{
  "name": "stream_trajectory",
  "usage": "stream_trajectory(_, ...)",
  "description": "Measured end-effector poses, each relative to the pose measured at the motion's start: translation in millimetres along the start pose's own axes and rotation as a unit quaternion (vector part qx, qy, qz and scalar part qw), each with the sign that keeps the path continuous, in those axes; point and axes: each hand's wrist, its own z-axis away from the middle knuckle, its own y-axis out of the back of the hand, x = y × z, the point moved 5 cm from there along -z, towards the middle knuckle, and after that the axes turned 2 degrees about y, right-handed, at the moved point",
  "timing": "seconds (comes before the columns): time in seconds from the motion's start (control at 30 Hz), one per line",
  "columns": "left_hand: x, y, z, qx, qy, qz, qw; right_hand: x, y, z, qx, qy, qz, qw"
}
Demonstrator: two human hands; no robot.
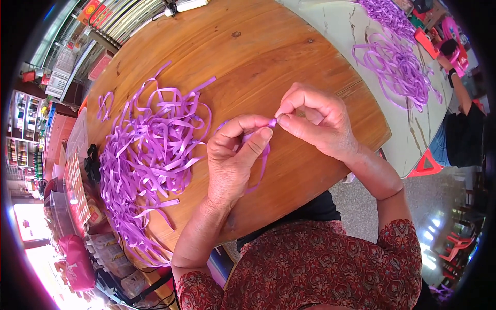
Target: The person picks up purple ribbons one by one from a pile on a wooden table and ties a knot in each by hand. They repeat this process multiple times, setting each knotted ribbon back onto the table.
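Note:
Over the wooden table, my left hand [235, 155] and my right hand [318, 120] meet at a purple ribbon [265, 160]. My left thumb and forefinger pinch it close to a small folded or knotted bit. At that same bit, the right thumb and forefinger are pressed together from the other side. A loop of the ribbon hangs below my left fingers. The exact shape between the fingertips is too small to make out. To the left of my left hand lies a big tangled pile of purple ribbons [150, 150], several loose ends spreading toward me.
The wooden table [248, 57] has a rounded edge. Beyond it at right, a white marbled table [336, 20] carries more purple ribbons [398, 72]. A person in dark clothing [465, 137] is beside that table, near a red stool [426, 164]. Shelves and clear containers [111, 253] line the left.

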Motion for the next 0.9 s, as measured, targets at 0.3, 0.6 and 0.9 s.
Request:
stream_trajectory(0.3,1,4,2,0.051,0.016,-0.001,0.999,-1,1,-1,0.0,-0.019,0.014,1.0)
stream_trajectory(0.6,-4,0,1,0.035,0.008,0.088,0.995,-32,-2,-8,-0.004,0.191,0.305,0.933)
stream_trajectory(0.9,-1,0,5,0.027,-0.002,-0.017,0.999,-32,-10,7,-0.049,0.276,0.433,0.857)
